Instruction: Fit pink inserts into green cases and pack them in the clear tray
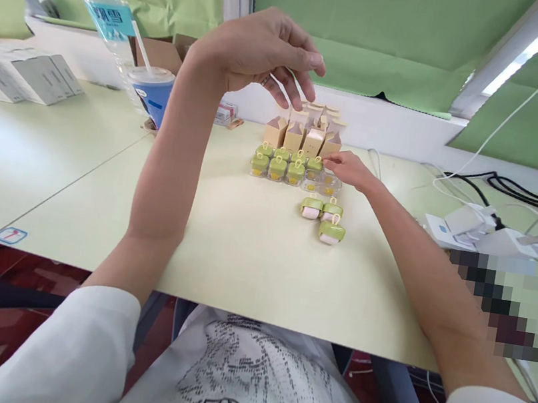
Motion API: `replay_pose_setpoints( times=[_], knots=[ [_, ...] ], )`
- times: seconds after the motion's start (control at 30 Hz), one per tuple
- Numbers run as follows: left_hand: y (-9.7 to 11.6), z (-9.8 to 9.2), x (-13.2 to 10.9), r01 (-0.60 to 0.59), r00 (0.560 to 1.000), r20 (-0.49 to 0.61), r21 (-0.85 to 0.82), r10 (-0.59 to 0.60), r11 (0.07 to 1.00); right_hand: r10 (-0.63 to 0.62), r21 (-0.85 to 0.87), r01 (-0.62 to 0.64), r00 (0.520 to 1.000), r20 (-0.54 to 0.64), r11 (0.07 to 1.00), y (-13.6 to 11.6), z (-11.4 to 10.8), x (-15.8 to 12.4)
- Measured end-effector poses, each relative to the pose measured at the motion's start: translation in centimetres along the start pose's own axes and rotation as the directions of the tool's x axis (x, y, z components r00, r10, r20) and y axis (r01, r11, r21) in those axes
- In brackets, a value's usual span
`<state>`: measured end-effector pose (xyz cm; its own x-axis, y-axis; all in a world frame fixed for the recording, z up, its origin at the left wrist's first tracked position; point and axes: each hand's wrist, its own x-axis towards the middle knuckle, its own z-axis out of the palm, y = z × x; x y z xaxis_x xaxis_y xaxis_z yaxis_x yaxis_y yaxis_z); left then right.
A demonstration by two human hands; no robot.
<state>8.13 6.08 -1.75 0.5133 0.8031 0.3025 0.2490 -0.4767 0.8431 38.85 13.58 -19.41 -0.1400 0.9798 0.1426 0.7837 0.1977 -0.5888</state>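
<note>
My left hand [276, 58] is raised over the table, palm down and fingers apart, with nothing in it. Below and beyond it stand several small clear boxes with green lids [277, 168], each lid topped by a pale yellow loop. My right hand [349, 168] is at the right end of the back row, its fingers curled together against a green lid [314, 163]. Just in front of that hand, a clear box without a lid [331, 185] shows something yellow inside. Nearer me lie three separate green lids with pinkish-white undersides [332, 231].
Opened small cardboard boxes [295, 137] stand behind the rows. To the left are a blue cup with a straw [155, 100], a plastic bottle [106, 9] and white boxes [40, 74]. Chargers [505, 242] and cables [518, 191] lie at the right.
</note>
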Motion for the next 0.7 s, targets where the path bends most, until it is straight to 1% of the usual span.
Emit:
replay_pose_setpoints(
  times=[0.17, 0.3, 0.5, 0.6, 0.7],
  knots=[
    [-0.3, -0.2, 0.1, -0.008, 1.000, 0.008, 0.011, 0.008, 1.000, -0.016, -0.018, 0.016, 1.000, 0.009, 1.000, 0.1, 0.9, 0.1],
    [-0.4, -0.5, 0.3, -0.018, 1.000, 0.023, 0.028, 0.018, 0.999, -0.024, -0.010, 0.025, 1.000, 0.015, 1.000, 0.5, 1.0, 0.3],
    [-0.4, -0.2, 0.3, -0.018, 1.000, 0.024, 0.040, 0.017, 0.999, -0.027, 0.023, 0.026, 0.999, 0.031, 0.999, 0.7, 1.2, 0.4],
    [-0.4, -0.1, 0.3, -0.010, 1.000, 0.024, 0.043, 0.009, 0.999, -0.021, 0.023, 0.021, 1.000, 0.019, 1.000, 0.3, 0.6, 0.4],
    [-0.4, -0.1, 0.3, -0.013, 1.000, 0.022, 0.060, 0.012, 0.998, -0.072, -0.081, 0.067, 0.995, -0.069, 0.994, -0.6, -1.6, 0.2]
  ],
)
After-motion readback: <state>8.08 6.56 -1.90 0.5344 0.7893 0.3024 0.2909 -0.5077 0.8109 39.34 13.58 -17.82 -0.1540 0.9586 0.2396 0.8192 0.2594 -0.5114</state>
